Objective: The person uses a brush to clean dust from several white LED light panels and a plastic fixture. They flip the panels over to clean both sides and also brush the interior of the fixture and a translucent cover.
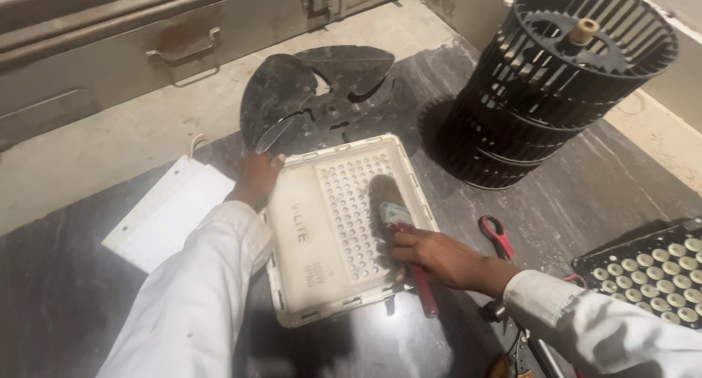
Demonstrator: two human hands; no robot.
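Observation:
A white rectangular floodlight housing point(322, 246) with a grid of small lens holes lies flat on the dark stone slab. My left hand point(256, 179) grips its upper left corner and holds it still. My right hand point(439, 257) is closed on a paintbrush point(398, 217) with a red handle. The brush's bristles rest on the right side of the lens grid.
A black fan blade point(322, 96) lies just behind the housing. A black cylindrical blower wheel point(556, 78) stands at the back right. A white flat board point(164, 213) lies at the left, a black LED board point(651, 272) at the right, and red-handled pliers point(497, 235) beside my right wrist.

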